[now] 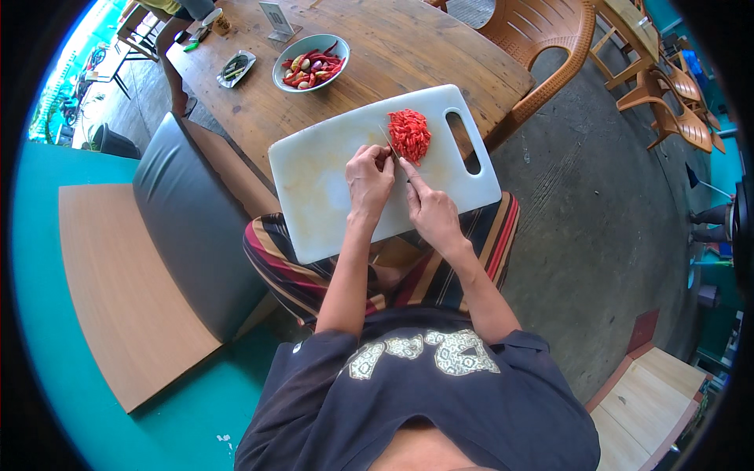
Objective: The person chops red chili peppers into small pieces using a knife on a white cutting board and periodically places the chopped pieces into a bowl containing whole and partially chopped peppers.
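A white cutting board (314, 188) with a handle slot rests partly over my lap and against the table edge. My right hand (433, 210) grips a knife (396, 151), index finger stretched along its spine; the handle is mostly hidden in my palm. Beside the blade, my left hand (370, 180) is closed in a pinch, fingertips holding a small piece of red chili (389, 147) against the board. Just beyond the blade lies a heap of chopped red chili (410, 135). Farther off, a pale bowl (278, 76) contains whole red chilies (323, 60) and shallots.
The wooden table (416, 47) carries a small dish (236, 69), a sign stand (278, 22) and a cup (218, 22). A brown plastic chair (542, 31) stands at the right. At my left is a grey padded backrest (192, 228).
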A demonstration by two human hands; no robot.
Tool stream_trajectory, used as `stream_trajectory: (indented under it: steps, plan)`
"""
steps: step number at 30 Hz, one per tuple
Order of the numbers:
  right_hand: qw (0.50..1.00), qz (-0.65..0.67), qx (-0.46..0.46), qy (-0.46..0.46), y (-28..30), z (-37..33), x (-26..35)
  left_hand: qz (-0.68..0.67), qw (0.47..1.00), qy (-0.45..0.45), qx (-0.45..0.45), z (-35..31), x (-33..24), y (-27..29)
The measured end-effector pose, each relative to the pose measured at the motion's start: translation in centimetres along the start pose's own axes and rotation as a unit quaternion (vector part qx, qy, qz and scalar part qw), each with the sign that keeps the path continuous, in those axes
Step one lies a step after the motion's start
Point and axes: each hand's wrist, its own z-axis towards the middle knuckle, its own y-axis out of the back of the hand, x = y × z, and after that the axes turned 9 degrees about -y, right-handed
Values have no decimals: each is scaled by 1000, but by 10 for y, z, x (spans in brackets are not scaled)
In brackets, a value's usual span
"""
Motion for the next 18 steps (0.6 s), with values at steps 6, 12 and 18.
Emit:
stream_trajectory:
  steps: [6,12,18]
  plan:
    - [994,-24,77,-73,17,-14,11,9,1000,10,-18,-1,2,-1]
    - [994,86,37,-48,27,-9,-2,12,1000,3,-20,1,-2,2]
    - [995,69,36,-57,32,-9,13,49,999,0,-13,8,4,0]
